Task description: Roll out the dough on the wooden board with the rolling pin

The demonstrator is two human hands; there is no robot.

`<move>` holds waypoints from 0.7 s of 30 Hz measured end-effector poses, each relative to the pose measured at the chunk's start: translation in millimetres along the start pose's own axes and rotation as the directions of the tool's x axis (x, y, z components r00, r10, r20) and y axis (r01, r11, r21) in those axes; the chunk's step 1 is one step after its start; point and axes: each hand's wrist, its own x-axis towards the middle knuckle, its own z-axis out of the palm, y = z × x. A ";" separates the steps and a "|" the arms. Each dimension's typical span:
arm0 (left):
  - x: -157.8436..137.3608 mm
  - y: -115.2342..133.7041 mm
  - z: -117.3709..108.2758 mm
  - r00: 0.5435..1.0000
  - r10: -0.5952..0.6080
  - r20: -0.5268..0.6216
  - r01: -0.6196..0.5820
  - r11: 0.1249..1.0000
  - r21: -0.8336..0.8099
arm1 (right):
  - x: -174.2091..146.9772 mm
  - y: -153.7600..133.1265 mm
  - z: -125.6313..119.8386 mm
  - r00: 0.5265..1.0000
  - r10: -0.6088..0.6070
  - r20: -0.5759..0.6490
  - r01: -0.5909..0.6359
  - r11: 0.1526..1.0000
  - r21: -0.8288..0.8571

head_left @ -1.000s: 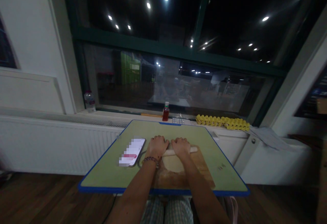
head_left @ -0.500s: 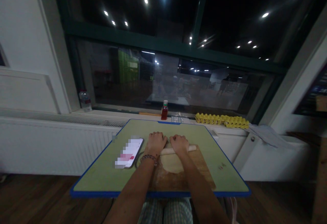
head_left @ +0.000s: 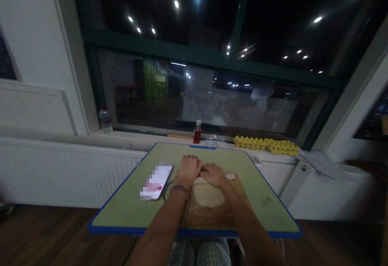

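Prob. mid-roll: L hand point(head_left: 190, 169) & R hand point(head_left: 214, 174) rest w/ fingers bent over rolling pin point(head_left: 230, 176) (tight grip or not, can't tell) at far edge of flat dough point(head_left: 209, 196) on board point(head_left: 206, 219) atop tabletop point(head_left: 121, 209), so next stroke likely needs even pressure.

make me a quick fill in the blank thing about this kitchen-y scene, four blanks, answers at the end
The left hand and right hand both rest on a pale ____.
On the wooden cutting board lies a flattened sheet of ____.
The phone lies on the table, to the ____ of the cutting board.
The bumpy egg tray on the windowsill is coloured ____.

Missing words: rolling pin; dough; left; yellow
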 end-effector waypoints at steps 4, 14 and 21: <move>0.9 1.7 -3.7 0.998 0.016 0.062 -0.016 1.000 -0.008 | 2.3 8.3 -1.0 0.998 -0.057 0.024 0.057 0.998 0.011; 11.1 0.4 -0.9 0.998 0.050 0.043 -0.050 0.999 -0.009 | 15.5 2.0 8.9 0.962 0.264 -0.066 -0.263 0.964 0.029; 15.9 -2.3 1.2 0.998 0.009 0.055 -0.009 1.000 -0.004 | 17.3 -1.6 9.4 0.924 0.370 -0.101 -0.368 0.929 0.032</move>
